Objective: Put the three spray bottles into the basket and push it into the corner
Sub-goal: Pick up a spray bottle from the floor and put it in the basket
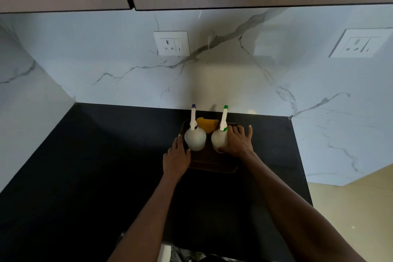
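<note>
**Two hands on a loaded basket, ready to slide it toward the corner**

Seen from a head camera looking down: a black desk (106, 166) meets a white marbled wall (212, 81). The corner where the walls join lies at about ten o'clock from the hands.

Just past centre, a dark, shallow basket (212, 167) sits on the desk close to the back wall. Two white spray bottles stand upright in it. The purple-tipped bottle (195, 138) is on the left, the green-tipped bottle (219, 139) on the right, with a narrow gap between them. Behind them, at twelve o'clock, something yellow (207, 126) shows; it may be the third bottle, but it is too hidden to tell.

The left hand (176, 159) lies against the basket's left edge, at nine o'clock. Its grip is loose: fingers mostly straight and laid along the rim, thumb near the purple-tipped bottle's base. Whether it pinches the rim cannot be told.

The right hand (238, 142) rests at three o'clock, fingers spread flat over the right rim, thumb side touching the green-tipped bottle. That grip is wide and closed on nothing.

Loading looks finished or nearly so; the pushing step appears to be in hand. The next move calls for a steady slide toward ten o'clock, slow enough that the tall bottles stay upright.
</note>
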Tool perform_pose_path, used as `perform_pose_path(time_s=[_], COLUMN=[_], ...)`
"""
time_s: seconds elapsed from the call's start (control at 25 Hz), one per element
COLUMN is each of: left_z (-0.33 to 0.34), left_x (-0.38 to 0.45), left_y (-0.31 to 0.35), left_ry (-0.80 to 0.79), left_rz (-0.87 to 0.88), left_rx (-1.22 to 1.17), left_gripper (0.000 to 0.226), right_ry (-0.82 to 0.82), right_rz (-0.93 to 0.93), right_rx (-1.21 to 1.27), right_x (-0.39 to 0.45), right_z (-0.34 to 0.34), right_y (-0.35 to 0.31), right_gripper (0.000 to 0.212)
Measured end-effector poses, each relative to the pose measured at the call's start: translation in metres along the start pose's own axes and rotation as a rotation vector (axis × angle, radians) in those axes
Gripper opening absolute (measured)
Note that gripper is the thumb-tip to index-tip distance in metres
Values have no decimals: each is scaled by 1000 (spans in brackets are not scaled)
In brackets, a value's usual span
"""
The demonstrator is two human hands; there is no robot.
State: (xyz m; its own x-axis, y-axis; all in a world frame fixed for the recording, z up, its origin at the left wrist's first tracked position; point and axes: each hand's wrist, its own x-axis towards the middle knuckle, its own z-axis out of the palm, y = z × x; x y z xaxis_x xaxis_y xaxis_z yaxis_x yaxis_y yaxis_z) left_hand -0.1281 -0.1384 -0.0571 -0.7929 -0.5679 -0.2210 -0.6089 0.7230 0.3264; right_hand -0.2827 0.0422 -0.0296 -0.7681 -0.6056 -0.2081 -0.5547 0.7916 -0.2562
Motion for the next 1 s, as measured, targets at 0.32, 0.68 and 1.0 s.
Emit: perform_pose_path(time_s=[0.32, 0.68, 1.0], left_z=[2, 38, 58], left_x=[-6, -69, -135], left_y=[1, 23, 51], left_ry=[46, 235, 212], left_rz=[-8, 112, 312], left_rx=[43, -20, -66], left_gripper=[71, 64, 56], right_ry=[3, 135, 148], right_rz=[10, -24, 37], right_rx=[-43, 115, 287], right_x=[-7, -61, -165], right_z=[0, 24, 45], right_y=[8, 29, 48], right_gripper=[93, 82, 77])
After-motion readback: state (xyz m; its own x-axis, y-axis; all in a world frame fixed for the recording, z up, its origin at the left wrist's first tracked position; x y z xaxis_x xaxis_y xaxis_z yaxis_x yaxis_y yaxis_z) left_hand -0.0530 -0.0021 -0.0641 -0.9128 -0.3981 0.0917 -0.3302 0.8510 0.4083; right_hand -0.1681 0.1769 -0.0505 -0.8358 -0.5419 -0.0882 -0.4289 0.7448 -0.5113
